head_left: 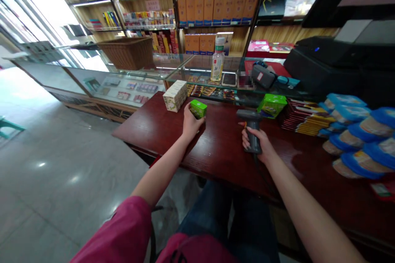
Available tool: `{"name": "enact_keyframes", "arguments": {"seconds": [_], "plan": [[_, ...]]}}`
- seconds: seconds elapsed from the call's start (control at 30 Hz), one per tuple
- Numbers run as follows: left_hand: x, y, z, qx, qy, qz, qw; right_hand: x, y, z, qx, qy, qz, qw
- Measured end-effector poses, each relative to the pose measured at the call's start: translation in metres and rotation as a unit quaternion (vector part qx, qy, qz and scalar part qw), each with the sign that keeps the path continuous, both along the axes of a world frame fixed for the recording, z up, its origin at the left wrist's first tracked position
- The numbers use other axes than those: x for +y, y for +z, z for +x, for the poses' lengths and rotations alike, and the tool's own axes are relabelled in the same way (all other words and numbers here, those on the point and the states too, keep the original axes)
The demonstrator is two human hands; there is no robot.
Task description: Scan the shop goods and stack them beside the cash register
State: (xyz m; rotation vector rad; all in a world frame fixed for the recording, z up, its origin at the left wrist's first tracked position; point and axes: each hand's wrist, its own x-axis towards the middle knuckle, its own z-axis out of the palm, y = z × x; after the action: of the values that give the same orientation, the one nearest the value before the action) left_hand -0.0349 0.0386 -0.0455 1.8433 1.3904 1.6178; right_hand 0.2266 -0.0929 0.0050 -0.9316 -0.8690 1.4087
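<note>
My left hand (191,124) is closed around a small green box (198,108), holding it at the far side of the dark red wooden desk (216,148). Just left of that box stands a row of white patterned boxes (175,96), packed side by side. In my right hand (258,141) is a dark grey barcode scanner (253,133), gripped by its handle with the head pointing left toward the green box. Its cable runs down from the handle over the desk edge. Behind the scanner sits a larger green box (272,105).
Stacked red and yellow packets (305,117) and blue-lidded tubs (364,139) crowd the desk's right side. A glass counter (197,63) beyond carries a drink bottle (217,59), a phone (229,79) and a wicker basket (128,52). Stocked shelves (216,26) line the back wall.
</note>
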Motion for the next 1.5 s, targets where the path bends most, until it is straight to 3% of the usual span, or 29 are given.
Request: {"name": "enact_keyframes", "arguments": {"seconds": [0.2, 0.33, 0.7, 0.83, 0.93, 1.03, 1.1, 1.2, 1.3, 1.4, 1.5], "plan": [[-0.02, 0.001, -0.08, -0.026, 0.124, 0.018, 0.992, -0.002, 0.0, 0.0, -0.016, 0.005, -0.014, 1.0], [-0.012, 0.004, -0.107, -0.015, 0.184, 0.035, 0.982, -0.001, 0.0, 0.001, -0.026, 0.007, -0.02, 0.999], [0.026, 0.009, -0.107, -0.031, 0.149, 0.019, 0.988, 0.0, -0.002, 0.003, 0.003, 0.005, -0.03, 1.0], [0.018, 0.013, -0.109, -0.019, 0.161, 0.017, 0.987, 0.001, -0.004, 0.006, 0.019, 0.008, -0.013, 1.0], [-0.003, 0.022, -0.1, 0.033, 0.198, 0.059, 0.978, -0.001, -0.005, 0.014, 0.024, -0.019, 0.009, 0.999], [-0.026, 0.028, -0.069, 0.121, 0.149, 0.119, 0.974, -0.006, -0.006, 0.03, 0.016, -0.057, 0.028, 0.998], [-0.036, 0.028, -0.034, 0.184, 0.059, 0.136, 0.972, -0.01, -0.007, 0.046, 0.012, -0.077, 0.033, 0.996], [-0.041, 0.022, 0.039, 0.249, -0.103, 0.119, 0.956, -0.021, -0.008, 0.073, 0.006, -0.1, 0.036, 0.994], [-0.037, 0.015, 0.122, 0.278, -0.205, 0.107, 0.932, -0.031, -0.01, 0.095, 0.002, -0.134, 0.043, 0.99], [-0.022, 0.015, 0.192, 0.289, -0.225, 0.132, 0.921, -0.034, -0.011, 0.108, 0.021, -0.164, 0.057, 0.985], [-0.001, 0.023, 0.238, 0.292, -0.205, 0.164, 0.92, -0.029, -0.011, 0.112, 0.045, -0.171, 0.072, 0.982]]}}
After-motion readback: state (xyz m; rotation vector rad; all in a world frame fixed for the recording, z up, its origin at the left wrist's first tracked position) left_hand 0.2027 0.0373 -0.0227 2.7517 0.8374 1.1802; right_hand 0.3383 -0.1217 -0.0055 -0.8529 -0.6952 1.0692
